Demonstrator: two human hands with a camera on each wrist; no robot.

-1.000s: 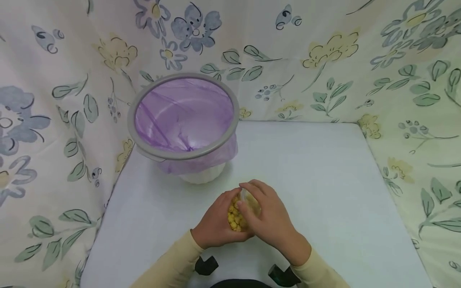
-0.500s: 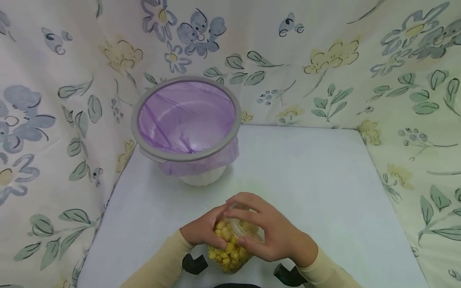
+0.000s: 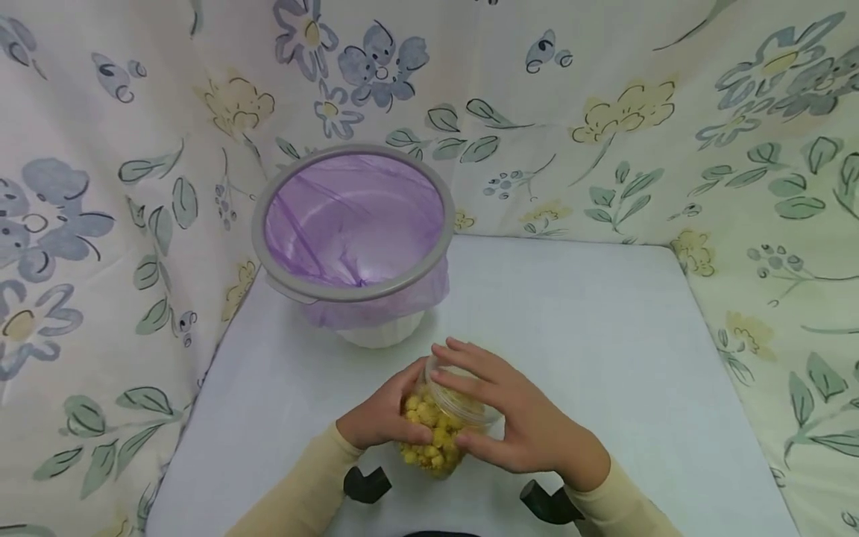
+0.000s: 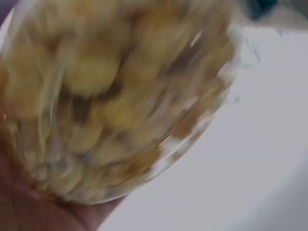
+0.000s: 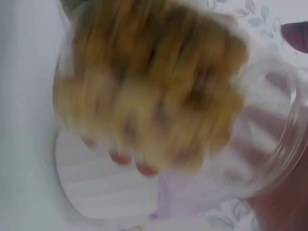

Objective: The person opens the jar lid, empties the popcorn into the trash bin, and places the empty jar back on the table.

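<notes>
A clear jar (image 3: 429, 432) of yellow popcorn-like pieces is held tilted above the white table, its ringed, see-through neck leaning to the right. My left hand (image 3: 379, 414) grips the jar from the left side, thumb across its front; several of its fingertips (image 5: 120, 158) show behind the jar in the right wrist view. My right hand (image 3: 523, 418) is at the neck with spread fingers, the thumb low on the near side. A gap shows between that thumb (image 5: 296, 37) and the neck in the right wrist view. Blur softens the contents (image 4: 96, 86) in the left wrist view.
A bin with a grey rim (image 3: 262, 239) and a purple liner bag stands at the back left of the white table (image 3: 570, 335). Flower-printed cloth (image 3: 503, 74) surrounds the table at the back and sides. Dark mounts (image 3: 367, 486) sit at both wrists.
The jar, first close between both hands, came down toward the body and has since risen slightly away from it. The right hand's fingers have spread wider around the neck.
</notes>
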